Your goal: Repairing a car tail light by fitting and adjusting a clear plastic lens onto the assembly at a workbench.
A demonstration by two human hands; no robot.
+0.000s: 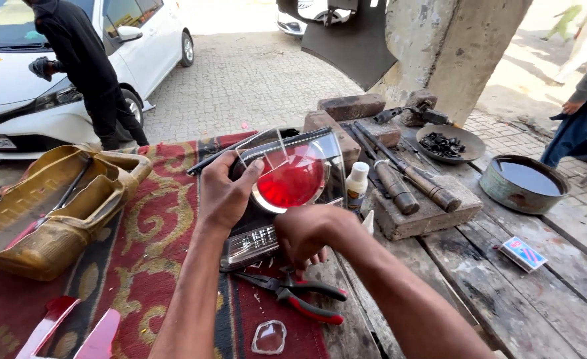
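Tail-light [287, 179] is clasped by left hand [224, 196] and right hand [307, 233], white bottle [356, 187] just beside, small striped box [522, 254] well apart.

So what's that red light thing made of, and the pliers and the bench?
The car lamp looks like glossy plastic: its clear cover and red lens catch the light, and a cracked-off clear piece lies nearby. The pliers seem dark metal with red and black handle grips, probably rubber or plastic. The bench looks like rough, weathered wood: planks with grain and gaps.
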